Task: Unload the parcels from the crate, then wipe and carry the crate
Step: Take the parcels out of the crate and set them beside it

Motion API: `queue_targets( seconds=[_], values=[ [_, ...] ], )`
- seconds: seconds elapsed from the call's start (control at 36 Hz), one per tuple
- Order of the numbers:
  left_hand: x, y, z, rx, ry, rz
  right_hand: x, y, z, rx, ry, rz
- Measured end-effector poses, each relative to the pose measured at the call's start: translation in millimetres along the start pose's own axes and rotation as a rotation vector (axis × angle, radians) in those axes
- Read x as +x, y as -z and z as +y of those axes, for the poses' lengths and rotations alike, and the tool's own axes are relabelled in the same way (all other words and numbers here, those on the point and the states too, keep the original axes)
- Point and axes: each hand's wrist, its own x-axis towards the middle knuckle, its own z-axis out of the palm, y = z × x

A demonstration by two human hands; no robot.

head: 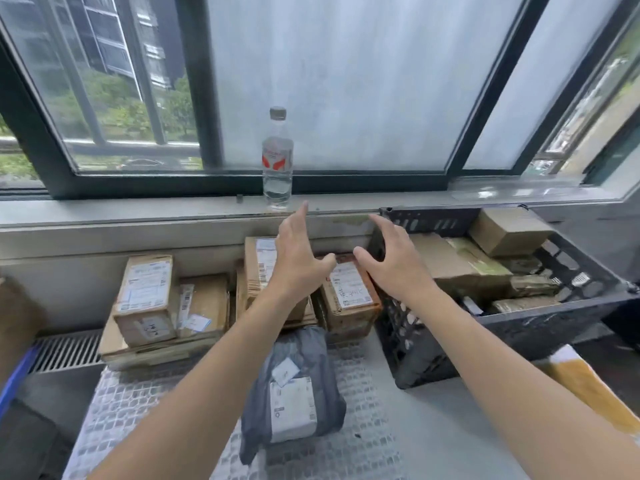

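though partly unloaded, holds several brown cardboard parcels (457, 261) in black plastic lattice crate (519, 327) at right | out: taped brown boxes (145, 299), grey plastic mailer bag (294, 393) at left | left hand (298, 261), right hand (394, 261) spread, grasping nothing, beside crate rim | wipe, carry pending

Daylit dark-framed window (221, 183), grey sill (138, 211)

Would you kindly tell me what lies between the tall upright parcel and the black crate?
In the head view, a small brown parcel with a white label sits between the tall parcel and the crate.
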Motion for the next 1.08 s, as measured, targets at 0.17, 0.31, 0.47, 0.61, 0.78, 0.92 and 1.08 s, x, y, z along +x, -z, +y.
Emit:
queue_targets(
  seconds=[0.17, 0.31, 0.47, 0.61, 0.78, 0.92, 1.08],
  values=[
    [17, -69, 41, -0.002, -0.042, -0.087, 3, 47, 59, 0.0, -0.047, 0.052],
    [31, -130, 74, 0.016, -0.037, -0.115, 10, 86, 118, 0.01, -0.063, 0.058],
    [47, -202, 109, 0.077, -0.009, -0.141, 25, 132, 191, -0.009, -0.093, -0.017],
    [59, -255, 127, 0.12, 0.029, -0.139, 40, 153, 244, -0.02, -0.143, -0.099],
    [70, -298, 122, 0.25, 0.226, -0.22, 58, 149, 284, 0.0, -0.25, -0.331],
    [76, -311, 106, 0.423, 0.486, -0.255, 71, 129, 297, -0.045, -0.307, -0.503],
    [85, -315, 94, 0.539, 0.613, -0.288, 82, 109, 301, -0.07, -0.302, -0.568]
  ],
)
